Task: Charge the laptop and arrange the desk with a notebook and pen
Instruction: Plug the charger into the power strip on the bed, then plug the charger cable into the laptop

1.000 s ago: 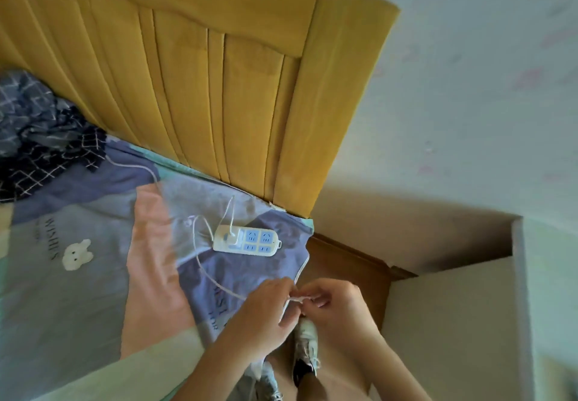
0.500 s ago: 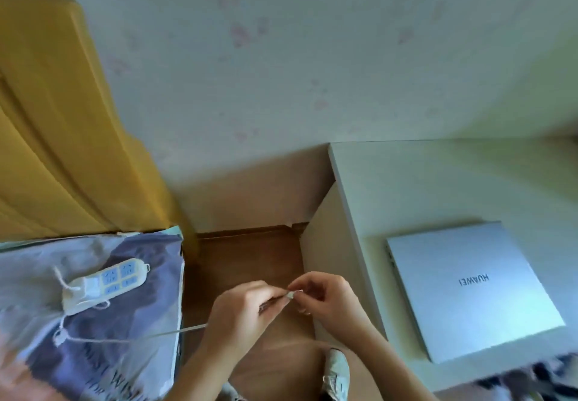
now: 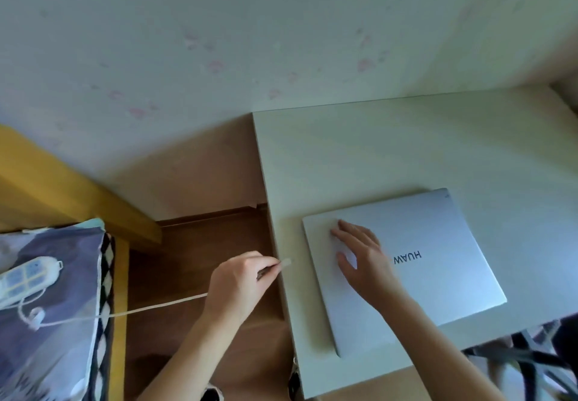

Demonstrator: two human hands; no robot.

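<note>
The step in hand looks like plugging the charging cable into the laptop (image 3: 406, 269), which lies closed on the white counter (image 3: 391, 150), near its front left corner, lid logo facing away from the person.

The left hand (image 3: 240, 284) is pinched shut on the plug (image 3: 286, 262), thumb and forefinger closed just behind the small white tip, which points right toward the laptop's left edge and sits just above the counter's left rim, a short way from the machine. The white cable (image 3: 156, 306) trails back left across the wooden floor gap to the bed (image 3: 47, 322), where the power strip (image 3: 25, 278) lies on the patterned sheet. The right hand (image 3: 359, 253) lies flat and open on the lid, fingers spread toward the far left corner, gripping nothing.

To do this well, the flat hand should press down lightly so the laptop does not slide right when the plug pushes in. The port itself is too small to make out along the left edge, so the tip should be brought level with that edge and guided straight in, not at a slant. The cable looks fairly taut across the gap; some slack would keep it from tugging the strip off the bed or levering the plug. No notebook or pen is in view.
</note>
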